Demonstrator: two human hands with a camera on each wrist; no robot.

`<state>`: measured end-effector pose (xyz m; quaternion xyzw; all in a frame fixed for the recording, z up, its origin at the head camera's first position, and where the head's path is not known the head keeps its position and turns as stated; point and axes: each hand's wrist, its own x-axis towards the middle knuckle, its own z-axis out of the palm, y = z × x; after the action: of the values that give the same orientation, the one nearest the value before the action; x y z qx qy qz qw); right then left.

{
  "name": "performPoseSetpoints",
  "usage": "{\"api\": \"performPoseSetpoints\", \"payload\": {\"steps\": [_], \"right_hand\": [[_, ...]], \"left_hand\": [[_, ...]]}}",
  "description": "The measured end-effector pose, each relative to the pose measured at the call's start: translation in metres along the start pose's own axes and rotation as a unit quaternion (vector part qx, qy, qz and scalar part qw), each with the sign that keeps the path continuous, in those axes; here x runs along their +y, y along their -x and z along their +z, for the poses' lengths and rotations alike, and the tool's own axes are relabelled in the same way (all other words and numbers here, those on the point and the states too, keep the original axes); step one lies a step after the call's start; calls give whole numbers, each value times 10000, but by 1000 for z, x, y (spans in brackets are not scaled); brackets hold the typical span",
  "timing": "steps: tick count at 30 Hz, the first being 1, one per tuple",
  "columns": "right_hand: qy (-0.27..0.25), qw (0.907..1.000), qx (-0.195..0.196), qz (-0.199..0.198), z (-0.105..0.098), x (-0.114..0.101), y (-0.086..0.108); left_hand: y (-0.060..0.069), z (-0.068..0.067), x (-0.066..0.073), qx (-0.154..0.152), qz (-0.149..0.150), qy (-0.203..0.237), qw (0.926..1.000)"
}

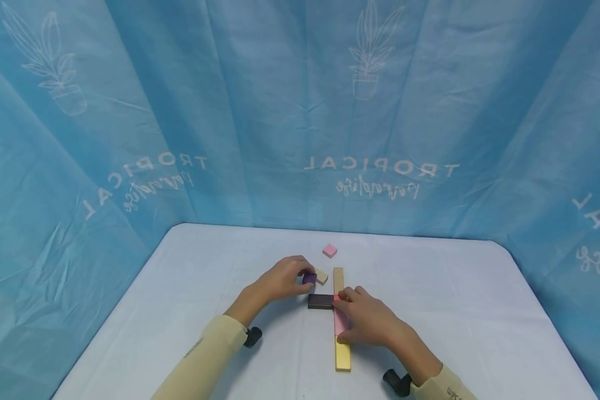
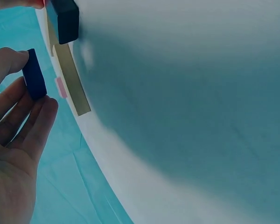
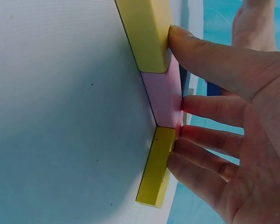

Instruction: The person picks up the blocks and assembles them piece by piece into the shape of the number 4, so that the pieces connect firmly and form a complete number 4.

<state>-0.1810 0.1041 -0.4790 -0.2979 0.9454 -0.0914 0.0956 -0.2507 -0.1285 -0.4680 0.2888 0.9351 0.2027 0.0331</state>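
Observation:
In the head view, my left hand [image 1: 281,279] pinches a small purple block [image 1: 309,279] between thumb and fingers; it looks dark blue in the left wrist view [image 2: 34,74]. My right hand [image 1: 372,318] rests its fingertips and thumb on a straight row of blocks. That row has a yellow block [image 1: 343,358] nearest me, a pink block [image 1: 340,323] in the middle and a tan-yellow block [image 1: 338,279] at the far end. A dark brown block [image 1: 321,301] lies crosswise against the row's left side, with the right fingertips at its end.
A cream block [image 1: 322,276] lies just beyond the left fingers. Farther back sits a small pink block [image 1: 329,250]. The white-covered table [image 1: 455,300] ends at a blue printed curtain [image 1: 280,111] behind and at both sides.

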Motion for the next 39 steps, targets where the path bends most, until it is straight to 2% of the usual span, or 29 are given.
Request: {"api": "performPoseSetpoints", "payload": {"steps": [7,16,28,39], "right_hand": [[20,10000,40,-1,1,0,0],[-108,9998,122,-59,1,-2,2],[-31,9999,117,19,0,-1,2],[-72,9999,89,5,-1,-2,2]], "left_hand": [[9,1,-4,-96,-10,-45,9999],[21,5,-6,-180,-361,27,9992],[26,13,-9,-235,-504,71,9984],[29,19,-13,-421,-333,113,9985]]}}
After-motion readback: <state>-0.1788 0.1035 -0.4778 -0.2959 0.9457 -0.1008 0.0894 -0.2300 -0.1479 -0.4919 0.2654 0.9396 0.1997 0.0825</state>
